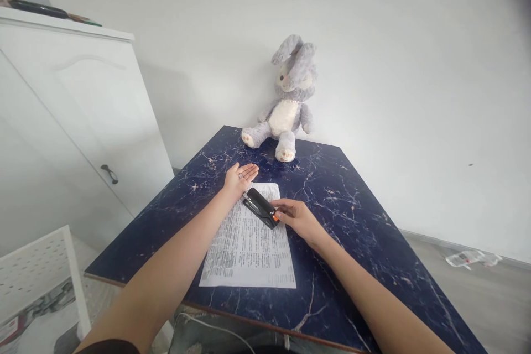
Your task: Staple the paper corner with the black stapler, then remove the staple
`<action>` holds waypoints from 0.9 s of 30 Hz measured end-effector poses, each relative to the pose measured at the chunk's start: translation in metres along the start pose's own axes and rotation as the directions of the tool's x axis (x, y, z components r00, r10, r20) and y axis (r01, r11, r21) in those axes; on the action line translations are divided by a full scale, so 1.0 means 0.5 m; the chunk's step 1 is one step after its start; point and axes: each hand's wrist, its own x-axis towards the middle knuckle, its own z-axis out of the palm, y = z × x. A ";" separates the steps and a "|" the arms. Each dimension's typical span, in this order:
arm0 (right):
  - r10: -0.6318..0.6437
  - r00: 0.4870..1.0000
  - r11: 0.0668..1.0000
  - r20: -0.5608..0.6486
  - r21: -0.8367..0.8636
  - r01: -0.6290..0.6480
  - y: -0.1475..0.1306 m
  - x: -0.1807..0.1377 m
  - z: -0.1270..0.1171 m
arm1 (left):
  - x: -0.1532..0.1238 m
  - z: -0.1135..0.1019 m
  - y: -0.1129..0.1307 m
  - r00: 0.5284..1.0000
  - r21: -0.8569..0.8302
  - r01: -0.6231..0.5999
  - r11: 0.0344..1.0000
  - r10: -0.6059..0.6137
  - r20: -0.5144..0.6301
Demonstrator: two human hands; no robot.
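A black stapler with an orange part at its near end lies or hovers over a printed sheet of paper; I cannot tell if it touches the sheet. My right hand has its thumb and fingers closed around the stapler's orange end. Palm up and fingers stretched out, my left hand is beside the stapler's far metal tip, at the sheet's upper left corner. No object shows in the left palm. Dense text covers the paper, which lies flat on the dark blue marbled table.
A grey plush rabbit sits at the table's back edge against the white wall. To the left stand a white cabinet and a white perforated basket with things in it. A clear plastic package lies on the floor at right.
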 end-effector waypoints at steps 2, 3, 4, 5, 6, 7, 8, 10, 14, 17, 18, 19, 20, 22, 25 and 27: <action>-0.076 0.997 0.990 0.011 -0.122 0.077 -0.008 -0.004 0.016 | 0.000 0.002 0.000 1.000 0.007 0.002 1.000 -0.002 0.003; -0.125 0.992 0.971 0.017 -0.205 0.126 -0.013 -0.004 0.025 | 0.000 0.002 0.000 1.000 0.006 0.003 1.000 -0.003 0.005; -0.165 0.986 0.943 0.017 -0.290 0.162 -0.017 -0.004 0.036 | 0.000 0.003 0.000 1.000 0.003 0.002 1.000 -0.002 0.008; -0.187 0.982 0.913 0.000 -0.369 0.173 -0.020 -0.002 0.045 | 0.000 0.003 0.000 1.000 0.001 -0.001 1.000 0.001 0.010; -0.190 0.981 0.887 -0.029 -0.434 0.159 -0.021 -0.001 0.054 | -0.001 0.003 -0.001 1.000 0.000 -0.004 1.000 0.004 0.012; -0.179 0.982 0.868 -0.060 -0.479 0.129 -0.021 0.000 0.059 | -0.002 0.003 -0.002 1.000 0.002 -0.008 1.000 0.008 0.012; -0.166 0.982 0.857 -0.091 -0.506 0.097 -0.019 0.001 0.062 | -0.004 0.003 -0.004 1.000 0.009 -0.011 1.000 0.011 0.009; -0.190 0.968 0.834 -0.162 -0.547 0.072 -0.016 0.002 0.056 | -0.011 0.005 -0.013 1.000 0.026 -0.005 1.000 0.005 0.003; -0.494 0.855 0.616 -0.161 -0.759 0.213 -0.019 0.001 0.012 | -0.034 0.017 -0.046 0.996 0.050 0.085 0.995 -0.086 0.021; -0.560 0.827 0.358 0.051 -0.885 0.297 -0.026 0.000 -0.025 | -0.053 0.028 -0.066 0.983 0.077 0.161 0.984 -0.167 0.081; -0.543 0.833 0.302 0.110 -0.899 0.316 -0.027 -0.001 -0.034 | -0.057 0.031 -0.070 0.975 0.098 0.177 0.979 -0.188 0.115; -0.522 0.838 0.263 0.157 -0.905 0.333 -0.028 -0.002 -0.042 | -0.060 0.033 -0.072 0.968 0.121 0.187 0.975 -0.204 0.148; -0.501 0.844 0.237 0.191 -0.908 0.346 -0.028 -0.003 -0.048 | -0.062 0.034 -0.074 0.960 0.144 0.193 0.971 -0.217 0.176; -0.465 0.856 0.222 0.224 -0.907 0.358 -0.027 -0.004 -0.057 | -0.063 0.034 -0.075 0.950 0.179 0.195 0.964 -0.231 0.210; -0.460 0.863 0.236 0.209 -0.908 0.346 -0.027 -0.003 -0.063 | -0.061 0.029 -0.078 0.944 0.202 0.182 0.962 -0.229 0.236; -0.474 0.856 0.228 0.208 -0.909 0.348 -0.027 -0.001 -0.065 | -0.059 0.026 -0.082 0.943 0.216 0.164 0.962 -0.217 0.251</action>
